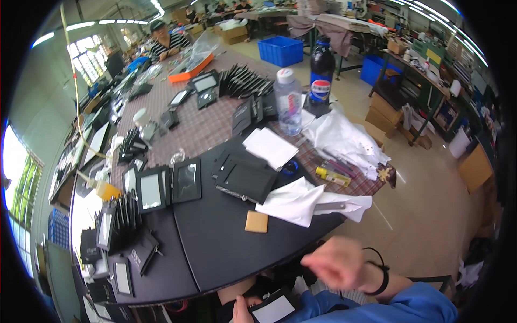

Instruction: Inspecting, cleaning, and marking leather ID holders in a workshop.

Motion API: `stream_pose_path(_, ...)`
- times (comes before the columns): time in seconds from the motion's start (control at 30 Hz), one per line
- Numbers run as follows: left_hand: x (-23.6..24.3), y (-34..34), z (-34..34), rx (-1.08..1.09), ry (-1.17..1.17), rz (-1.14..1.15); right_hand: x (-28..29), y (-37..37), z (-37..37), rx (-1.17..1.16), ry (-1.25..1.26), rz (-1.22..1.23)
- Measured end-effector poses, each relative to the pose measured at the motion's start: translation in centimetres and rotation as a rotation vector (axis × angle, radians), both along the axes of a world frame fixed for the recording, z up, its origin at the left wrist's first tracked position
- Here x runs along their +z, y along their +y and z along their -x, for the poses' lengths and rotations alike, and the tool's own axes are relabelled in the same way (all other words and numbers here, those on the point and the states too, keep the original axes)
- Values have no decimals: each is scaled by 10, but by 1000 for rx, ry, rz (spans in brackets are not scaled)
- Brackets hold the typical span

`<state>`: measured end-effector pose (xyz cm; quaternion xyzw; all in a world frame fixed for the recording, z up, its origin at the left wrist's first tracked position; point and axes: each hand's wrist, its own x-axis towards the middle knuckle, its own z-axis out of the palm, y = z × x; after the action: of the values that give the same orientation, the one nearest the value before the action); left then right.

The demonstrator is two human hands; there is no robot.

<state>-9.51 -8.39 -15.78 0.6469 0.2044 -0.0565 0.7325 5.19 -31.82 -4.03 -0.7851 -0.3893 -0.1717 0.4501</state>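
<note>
At the lower edge, below the table, my left hand (242,310) is closed on a black card holder (274,309) with a white panel. My right hand (338,262) is raised off the table's near right edge, slightly blurred. Its fingers are curled in; whatever they may hold is hidden. On the black tabletop (215,253) nearest my hands lie a small tan block (256,221) and a crumpled white cloth (301,200). A stack of black card holders (245,175) sits behind them, with white sheets (270,147) on top.
Several black holders (121,218) stand in rows at left, near a bottle of yellow liquid (105,189). A clear bottle (289,102), a dark soda bottle (321,72) and a yellow lighter (333,176) are at the right. Across the table sits another person (168,43).
</note>
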Motion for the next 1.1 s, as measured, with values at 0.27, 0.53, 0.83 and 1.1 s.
stream_pose_path(0.27, 21, 4, -5, -249, 109, 208, -64, 47, 40, 295, 786, 44)
stream_pose_path(0.53, 24, 9, 0, -283, 83, 273, -69, 57, 43, 502, 979, 158)
stream_pose_path(0.83, 18, 15, 0, -322, 108, 253, -67, 65, 36, 686, 965, 207)
stream_pose_path(1.1, 5, 7, 0, -152, 48, 16, -83, 76, 38, 663, 694, 253)
